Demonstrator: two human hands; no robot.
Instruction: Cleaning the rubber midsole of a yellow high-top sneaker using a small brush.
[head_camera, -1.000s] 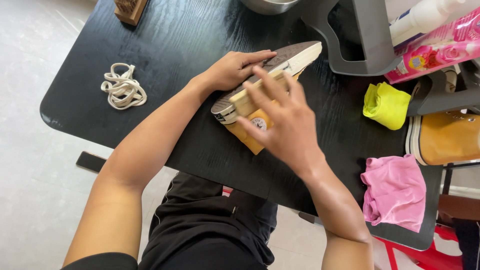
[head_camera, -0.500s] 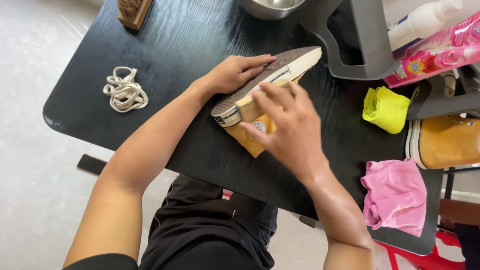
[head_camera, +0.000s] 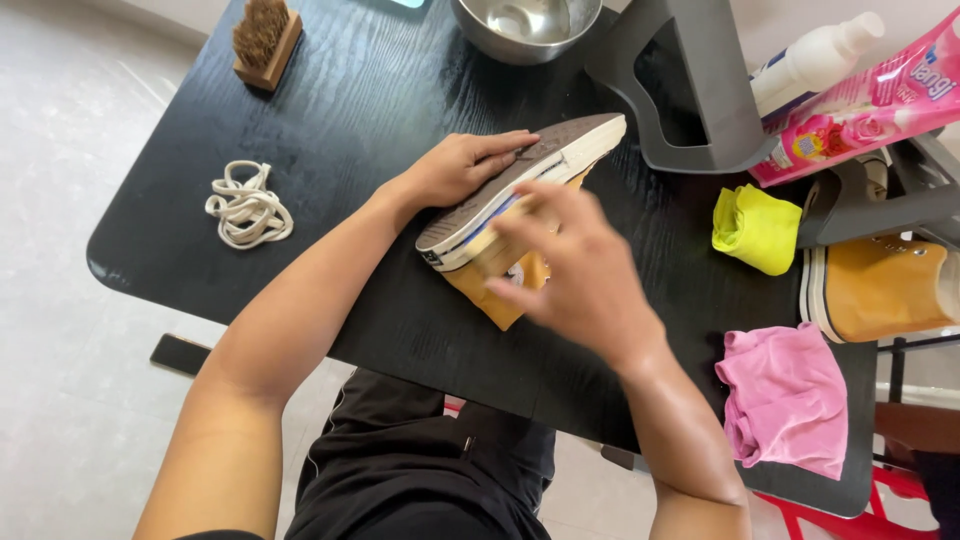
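Open black tabletop (head_camera: 340, 130) on the left side, only the coil of white laces (head_camera: 247, 206) and the scrubbing brush (head_camera: 264, 38) at the far corner breaking it up, with a wide bare lane between them and the mustard shoe (head_camera: 510, 225) lying on its side mid-table. To the right it's tight: grey stand (head_camera: 690, 90), steel bowl (head_camera: 525, 25), white bottle (head_camera: 815, 62) and pink pouch (head_camera: 860, 110) crowd the back. Yellow cloth (head_camera: 757, 228), second shoe (head_camera: 880, 288) and pink cloth (head_camera: 785, 398) line the right edge, leaving a narrow bare strip beside the right hand (head_camera: 575, 265).
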